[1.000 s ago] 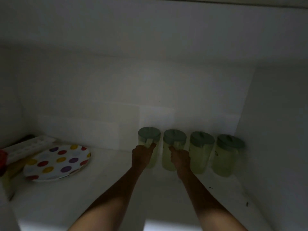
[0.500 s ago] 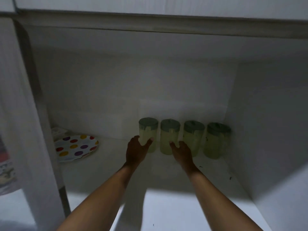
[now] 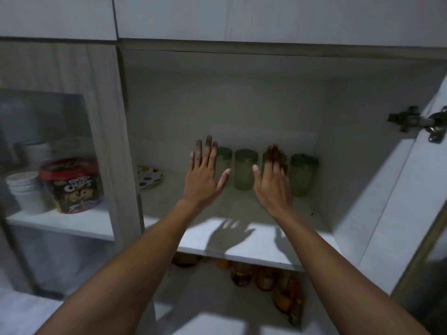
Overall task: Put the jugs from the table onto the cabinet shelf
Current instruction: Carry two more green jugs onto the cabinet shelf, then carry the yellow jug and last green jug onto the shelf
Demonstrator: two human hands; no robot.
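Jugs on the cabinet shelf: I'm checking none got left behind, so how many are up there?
4, in a row at the shelf's back: leftmost behind the left hand, second, third behind the right hand, rightmost.

Dim cabinet interior; light from behind the person casts shadows of both hands onto the shelf (image 3: 242, 247) edge below them. Fingertips darken in shade. Edges bow with wide-angle distortion; slight blur throughout.
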